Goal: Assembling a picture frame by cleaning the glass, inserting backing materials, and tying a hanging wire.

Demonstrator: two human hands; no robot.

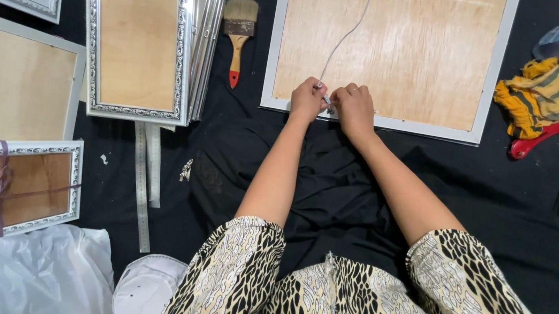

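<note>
A thin grey cord (347,35) runs down across the plywood back of a white frame (487,103), its lower end pinched at the frame's near edge.

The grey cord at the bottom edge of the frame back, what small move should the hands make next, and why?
Probably draw the grey cord snug. Both the left hand and the right hand pinch its near end at the white frame edge, while the rest lies loosely curved across the plywood back.

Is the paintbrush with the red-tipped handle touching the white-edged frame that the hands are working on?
Apart. The head view shows the paintbrush lying on black cloth, with a dark strip of it plainly between the brush and the frame edge.
</note>
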